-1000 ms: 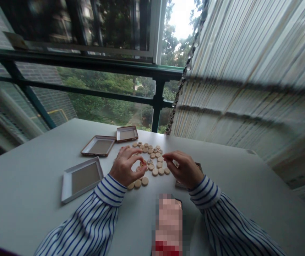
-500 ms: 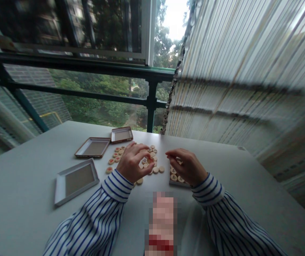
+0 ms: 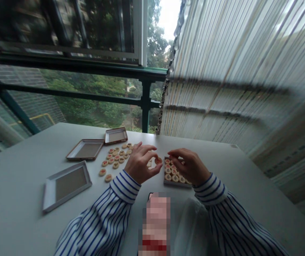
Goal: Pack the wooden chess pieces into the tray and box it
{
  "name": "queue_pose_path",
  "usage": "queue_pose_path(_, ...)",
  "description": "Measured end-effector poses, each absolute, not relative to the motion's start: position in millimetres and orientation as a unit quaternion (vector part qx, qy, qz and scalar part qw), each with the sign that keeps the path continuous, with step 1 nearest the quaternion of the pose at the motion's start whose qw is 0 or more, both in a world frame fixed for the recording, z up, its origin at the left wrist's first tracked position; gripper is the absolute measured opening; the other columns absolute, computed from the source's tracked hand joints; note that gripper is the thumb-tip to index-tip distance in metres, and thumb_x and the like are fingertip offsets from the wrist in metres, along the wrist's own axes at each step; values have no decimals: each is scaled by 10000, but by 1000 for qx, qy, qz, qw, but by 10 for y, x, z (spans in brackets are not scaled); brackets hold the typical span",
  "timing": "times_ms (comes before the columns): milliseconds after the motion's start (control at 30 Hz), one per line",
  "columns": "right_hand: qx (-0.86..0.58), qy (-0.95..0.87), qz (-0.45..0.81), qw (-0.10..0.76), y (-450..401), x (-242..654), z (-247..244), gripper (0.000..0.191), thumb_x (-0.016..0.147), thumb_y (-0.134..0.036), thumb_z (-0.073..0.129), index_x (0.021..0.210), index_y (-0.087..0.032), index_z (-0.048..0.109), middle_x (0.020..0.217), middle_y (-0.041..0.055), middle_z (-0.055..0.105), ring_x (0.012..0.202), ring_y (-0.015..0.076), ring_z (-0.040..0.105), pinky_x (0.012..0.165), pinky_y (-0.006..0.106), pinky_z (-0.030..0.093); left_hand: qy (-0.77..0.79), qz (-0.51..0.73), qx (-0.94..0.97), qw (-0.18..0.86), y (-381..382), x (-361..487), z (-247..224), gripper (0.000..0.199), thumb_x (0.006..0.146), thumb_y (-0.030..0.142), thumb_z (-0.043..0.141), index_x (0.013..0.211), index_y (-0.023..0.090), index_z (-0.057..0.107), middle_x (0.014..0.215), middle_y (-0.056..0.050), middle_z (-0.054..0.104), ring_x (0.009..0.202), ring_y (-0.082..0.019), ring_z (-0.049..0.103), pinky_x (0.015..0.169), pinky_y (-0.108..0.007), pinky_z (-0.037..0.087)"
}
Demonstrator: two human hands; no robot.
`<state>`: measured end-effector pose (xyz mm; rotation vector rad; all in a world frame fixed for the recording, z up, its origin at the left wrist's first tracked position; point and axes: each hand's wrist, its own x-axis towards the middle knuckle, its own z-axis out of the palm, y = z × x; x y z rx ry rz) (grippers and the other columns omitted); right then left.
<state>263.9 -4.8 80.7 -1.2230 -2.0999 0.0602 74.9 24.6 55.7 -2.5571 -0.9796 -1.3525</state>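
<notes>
Between the thumb and fingers of my left hand is a round wooden xiangqi piece with a red mark. It is held above the table, just left of a shallow grey box. Rows of xiangqi pieces, with red characters farther back and dark ones in front, lie in that box. My right hand hovers over the box and hides its right side. Its thumb and fingers are drawn together, and what they hold, if anything, is hidden. Loose xiangqi pieces are scattered left of my left hand, partly covered by it.
A grey-white tray stands at the left. Behind it are a brown-rimmed tray and a smaller one. A pixelated patch and clear plastic lie at the front. A railing and string curtain stand beyond the table.
My left hand has moved right with the xiangqi piece, from over the loose pieces to beside the grey box. My right hand stays over the box. The view has swung slightly right.
</notes>
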Motion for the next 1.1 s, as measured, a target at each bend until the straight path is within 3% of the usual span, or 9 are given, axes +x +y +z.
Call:
queue_pose_path(400,-478,-798,61,362,-109,2791,766,163,766,-176,504,884,-166,616,800,51,648,741,145,584,691,277,459,-307,-447,-839,36,218,965,516,153,692,322,587,771,191,599,944,-53,619,901,-188,562,961,-449,299)
queue_pose_path(1100,-456,-757,304,355,-91,2795,515,221,772,-311,545,880,-135,625,785,49,649,693,122,582,648,263,472,-290,-455,-842,10,113,1044,248,129,715,281,589,801,185,598,855,-43,658,834,-171,598,934,-414,343)
